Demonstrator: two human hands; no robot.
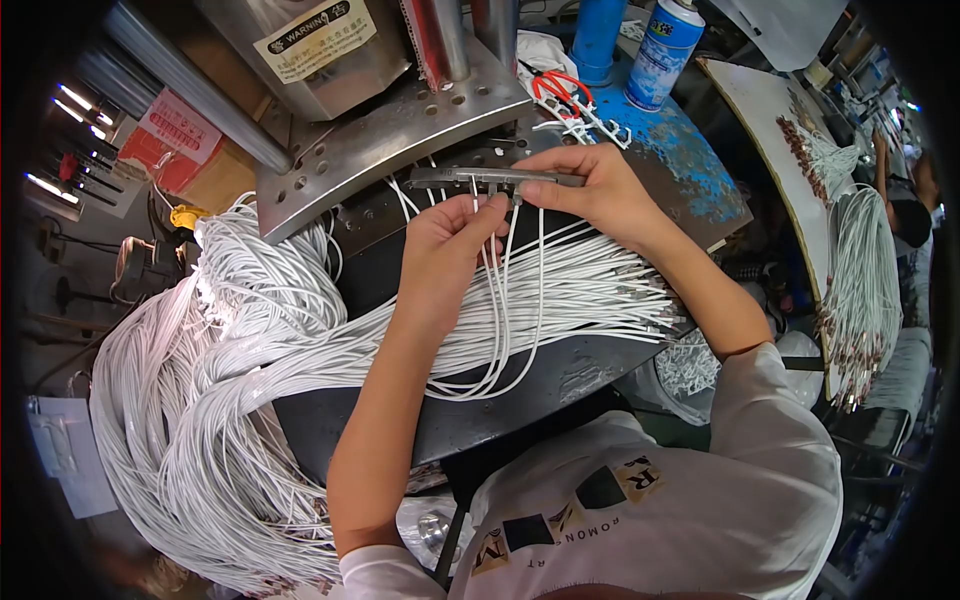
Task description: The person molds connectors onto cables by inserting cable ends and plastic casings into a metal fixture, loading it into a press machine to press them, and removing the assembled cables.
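A dark grey metal bar point(440, 178), possibly a mould strip, is held level just in front of the press plate. My right hand point(598, 192) grips its right end between thumb and fingers. Pinched in my left hand point(452, 240), right under the bar, are white cables point(494, 330). Several of these cables run up to the bar and loop down over a thick bundle of white cables point(590, 270) lying on the dark work table point(470, 425). My fingers partly hide where the cables meet the bar.
The steel press plate point(400, 135) with its columns stands ahead. Red-handled cutters point(562, 92), white plastic pieces and a blue spray can point(664, 52) are at the back right. A large cable heap point(170, 400) hangs at the left. Another person works at the far right.
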